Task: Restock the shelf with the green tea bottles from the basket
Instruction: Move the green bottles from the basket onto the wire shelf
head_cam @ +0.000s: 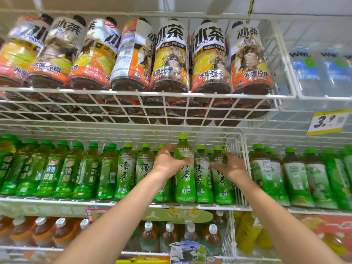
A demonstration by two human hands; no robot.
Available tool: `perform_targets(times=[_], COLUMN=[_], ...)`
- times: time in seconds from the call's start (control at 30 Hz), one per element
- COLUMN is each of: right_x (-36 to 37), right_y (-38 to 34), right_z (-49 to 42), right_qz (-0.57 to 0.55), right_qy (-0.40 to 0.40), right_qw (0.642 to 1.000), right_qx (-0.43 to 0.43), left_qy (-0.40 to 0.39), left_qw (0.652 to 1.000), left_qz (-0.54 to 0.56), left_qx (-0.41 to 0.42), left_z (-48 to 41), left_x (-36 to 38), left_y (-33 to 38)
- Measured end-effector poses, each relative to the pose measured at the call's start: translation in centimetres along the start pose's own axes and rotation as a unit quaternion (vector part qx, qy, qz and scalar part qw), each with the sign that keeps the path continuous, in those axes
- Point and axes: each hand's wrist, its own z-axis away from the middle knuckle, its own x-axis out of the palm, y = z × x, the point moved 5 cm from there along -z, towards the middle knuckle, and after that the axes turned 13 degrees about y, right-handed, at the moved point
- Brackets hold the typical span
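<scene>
Two bare forearms rise from 7 and 5 o'clock and meet near the centre of the view. The left hand has its fingers curled round the shoulder of a green tea bottle, thumb across the front. The bottle is upright and stands higher than its neighbours at the front of the middle shelf. The right hand, just toward 3 o'clock, wraps the end bottle of the same row, with one bottle standing between the two hands. Both bottles carry white-and-green labels reading 绿茶, and so does the rest of this tightly packed row. The raised bottle's cap sits close under the wire grid overhead. A white wire divider stands just beyond the right hand, closing that side. Toward 9 o'clock the shelf holds plum green tea bottles marked 青梅绿茶. At 6 o'clock, a shelf lower, are brown tea bottles with white caps, and yellow bottles at 5 o'clock. At 12 o'clock the upper wire shelf carries large iced tea bottles printed 冰茶 and 冰爆柠檬. A yellow price tag at 3 o'clock reads 3.9, and blurred water bottles sit at 2 o'clock.
</scene>
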Motion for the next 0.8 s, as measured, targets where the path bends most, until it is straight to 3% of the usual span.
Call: perform_targets(times=[0.1,0.47,0.8], right_x=[0.0,0.3,0.0], right_y=[-0.1,0.1,-0.1], right_z=[0.2,0.1,-0.5], right_qz=[0.004,-0.009,0.041], right_qy=[-0.004,-0.009,-0.026], right_qw=[1.0,1.0,0.998], right_qx=[0.002,0.023,0.026], left_qy=[0.027,0.141,0.038], left_qw=[0.999,0.989,0.999], left_qz=[-0.025,-0.041,-0.005], left_qx=[0.019,-0.03,-0.016], left_z=[-0.6,-3.2,-6.1], left_x=[-3.1,-15.1,-13.8], left_y=[-0.8,-6.5,-8.2])
